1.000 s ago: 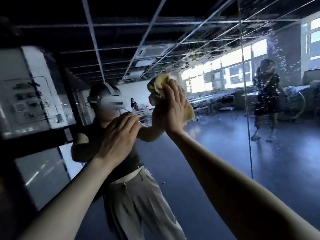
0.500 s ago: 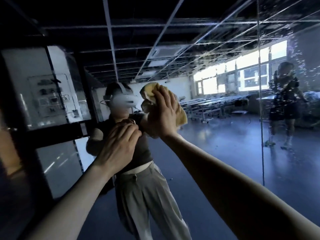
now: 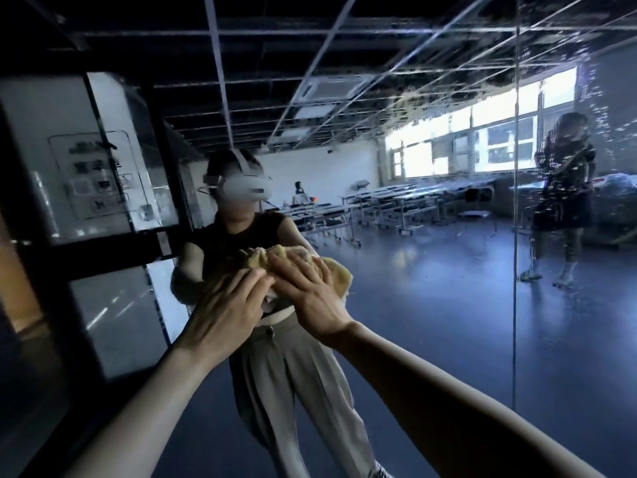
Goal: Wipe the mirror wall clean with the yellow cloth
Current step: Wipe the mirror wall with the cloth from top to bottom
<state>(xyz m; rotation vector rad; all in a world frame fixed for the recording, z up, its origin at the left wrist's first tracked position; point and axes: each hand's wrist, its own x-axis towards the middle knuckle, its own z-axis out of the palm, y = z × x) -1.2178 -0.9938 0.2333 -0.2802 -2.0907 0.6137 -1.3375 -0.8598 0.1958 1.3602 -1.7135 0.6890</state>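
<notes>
1. Across the whole frame, a mirror wall (image 3: 431, 322) doubling a dim room, with desks (image 3: 396, 198) and bright windows (image 3: 482, 139) at upper right and a vertical seam (image 3: 516, 236) down the right side
2. Dropped within the last second from upper centre to mid-frame: the yellow cloth (image 3: 336, 276), now level with the reflected chest rather than the reflected headset (image 3: 246, 189)
3. Pressed flat on the cloth, the right hand (image 3: 306, 291), fingers straight and spread, not curled round it
4. Brought in from its earlier place apart on the glass, the left hand (image 3: 224, 312), fingers loosely straight, tips at the cloth's lower left edge, just beside the right hand
5. Judging from that: a downward stroke under way, the upper centre probably covered, most of the wall yet to do, specks (image 3: 431, 108) thick at upper right
6. Hidden under both hands: the cloth's middle and the glass behind it, so no telling cloth from bare glass under the left fingertips
7. Cut off at the bottom edge: left forearm (image 3: 138, 408) and right forearm (image 3: 448, 391)
8. Too dark at far left to separate mirror from dark frame (image 3: 103, 244), too smeared at far right to read the second reflected figure (image 3: 565, 188)
</notes>
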